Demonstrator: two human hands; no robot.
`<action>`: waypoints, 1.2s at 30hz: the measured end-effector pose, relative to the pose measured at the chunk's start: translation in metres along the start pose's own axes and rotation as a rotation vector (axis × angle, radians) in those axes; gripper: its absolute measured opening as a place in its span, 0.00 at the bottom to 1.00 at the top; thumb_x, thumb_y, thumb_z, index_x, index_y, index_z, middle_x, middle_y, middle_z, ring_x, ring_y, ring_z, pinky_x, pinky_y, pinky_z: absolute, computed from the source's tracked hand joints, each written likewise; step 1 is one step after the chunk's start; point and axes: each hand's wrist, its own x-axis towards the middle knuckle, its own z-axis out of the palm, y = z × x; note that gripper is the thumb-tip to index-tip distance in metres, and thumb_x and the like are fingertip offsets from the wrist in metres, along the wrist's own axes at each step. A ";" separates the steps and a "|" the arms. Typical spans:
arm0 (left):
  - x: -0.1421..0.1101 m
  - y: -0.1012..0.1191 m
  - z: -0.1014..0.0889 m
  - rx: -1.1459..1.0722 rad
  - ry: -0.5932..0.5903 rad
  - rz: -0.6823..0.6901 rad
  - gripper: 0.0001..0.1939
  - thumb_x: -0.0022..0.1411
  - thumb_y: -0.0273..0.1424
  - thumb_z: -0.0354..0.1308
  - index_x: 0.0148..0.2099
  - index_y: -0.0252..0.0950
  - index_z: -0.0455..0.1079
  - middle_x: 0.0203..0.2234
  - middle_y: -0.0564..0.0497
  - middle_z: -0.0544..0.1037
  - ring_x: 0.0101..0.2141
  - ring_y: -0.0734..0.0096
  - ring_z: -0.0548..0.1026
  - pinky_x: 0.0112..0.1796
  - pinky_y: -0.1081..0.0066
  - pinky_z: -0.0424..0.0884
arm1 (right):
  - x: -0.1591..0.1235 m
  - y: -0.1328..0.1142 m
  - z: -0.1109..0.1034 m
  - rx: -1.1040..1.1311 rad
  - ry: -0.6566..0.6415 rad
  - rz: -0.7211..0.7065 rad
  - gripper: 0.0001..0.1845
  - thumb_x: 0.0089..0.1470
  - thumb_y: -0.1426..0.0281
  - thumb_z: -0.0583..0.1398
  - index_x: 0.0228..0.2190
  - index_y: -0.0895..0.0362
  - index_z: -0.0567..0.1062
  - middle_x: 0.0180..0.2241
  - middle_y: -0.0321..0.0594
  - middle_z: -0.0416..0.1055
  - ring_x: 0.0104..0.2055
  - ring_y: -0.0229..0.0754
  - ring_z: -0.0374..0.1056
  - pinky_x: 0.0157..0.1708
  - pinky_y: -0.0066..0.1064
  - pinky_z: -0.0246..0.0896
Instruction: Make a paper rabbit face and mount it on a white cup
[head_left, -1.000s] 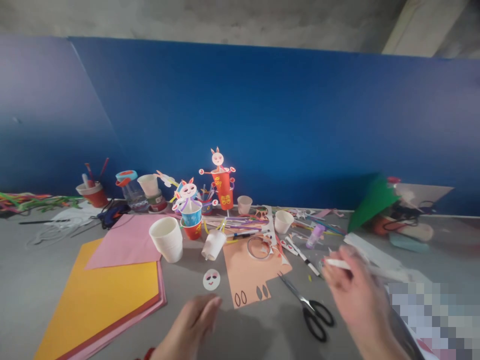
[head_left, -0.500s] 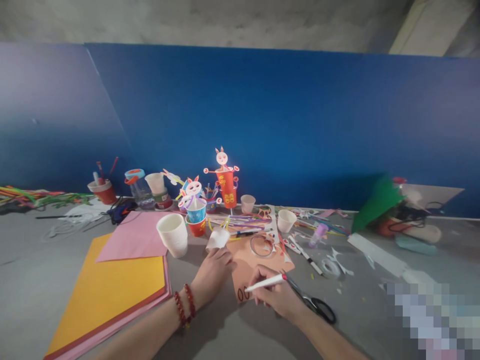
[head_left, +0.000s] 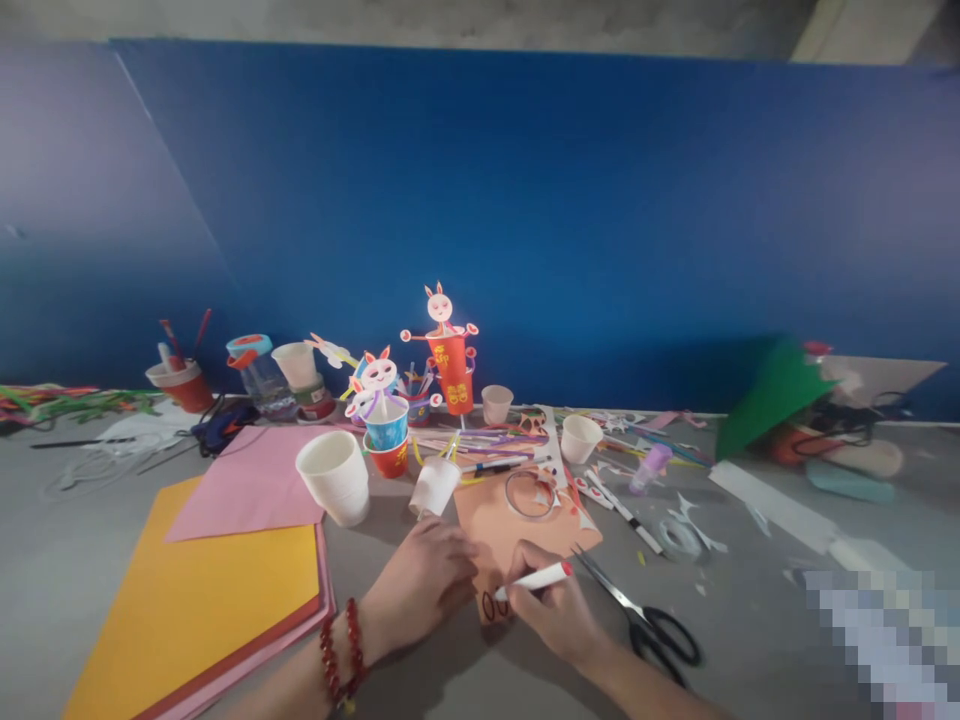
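Note:
My right hand (head_left: pixel 555 605) grips a white marker (head_left: pixel 541 578) with a red end. Its tip is at dark oval outlines (head_left: pixel 495 606) on the near corner of an orange paper sheet (head_left: pixel 495 530). Resting on that sheet's left edge is my left hand (head_left: pixel 429 572), fingers laid down and slightly bent, with red bead bracelets at the wrist. Just beyond those fingers a small white paper cup (head_left: pixel 435 487) with a yellow strip lies tilted. Black-handled scissors (head_left: pixel 637 610) lie to the right of my right hand. A clear ring (head_left: pixel 529 494) sits on the sheet.
Yellow and pink sheets (head_left: pixel 210 580) are stacked at left beside a big white cup (head_left: pixel 334 478). Rabbit figures on a red cup tower (head_left: pixel 451 370) and a blue cup (head_left: pixel 388 428) stand behind. Paper scraps, a purple glue stick (head_left: pixel 649 468) and tape (head_left: pixel 679 538) lie at right.
The view has shifted slightly. The left hand has moved nearer me, clear of the small white cup. The marker stays in the right hand, its tip still by the ovals.

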 end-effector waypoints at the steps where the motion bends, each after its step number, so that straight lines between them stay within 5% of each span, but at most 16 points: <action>1: 0.000 0.000 0.000 -0.009 -0.013 -0.014 0.06 0.65 0.28 0.57 0.40 0.39 0.76 0.46 0.50 0.80 0.47 0.61 0.75 0.52 0.59 0.61 | 0.000 0.001 0.000 0.003 -0.003 0.006 0.08 0.45 0.76 0.55 0.20 0.54 0.63 0.18 0.28 0.59 0.22 0.35 0.53 0.23 0.26 0.46; 13: 0.002 0.008 0.000 -0.016 -0.079 -0.055 0.06 0.65 0.32 0.59 0.43 0.37 0.71 0.45 0.47 0.78 0.50 0.56 0.73 0.51 0.59 0.61 | -0.002 -0.011 -0.006 -0.080 -0.069 0.030 0.07 0.46 0.75 0.55 0.20 0.54 0.65 0.19 0.30 0.65 0.23 0.36 0.58 0.24 0.26 0.49; 28: 0.001 0.006 0.002 0.006 -0.028 -0.044 0.06 0.63 0.30 0.60 0.44 0.38 0.72 0.48 0.47 0.78 0.52 0.58 0.72 0.56 0.56 0.58 | -0.004 -0.004 -0.006 -0.080 -0.094 0.014 0.07 0.48 0.77 0.55 0.22 0.54 0.67 0.21 0.31 0.70 0.23 0.36 0.62 0.25 0.26 0.52; 36: 0.001 0.007 0.002 0.008 -0.018 -0.037 0.05 0.63 0.30 0.60 0.43 0.38 0.72 0.46 0.48 0.78 0.51 0.58 0.72 0.55 0.57 0.59 | -0.003 -0.012 -0.006 -0.100 -0.080 0.025 0.07 0.47 0.75 0.55 0.20 0.54 0.66 0.19 0.30 0.66 0.22 0.36 0.58 0.23 0.26 0.49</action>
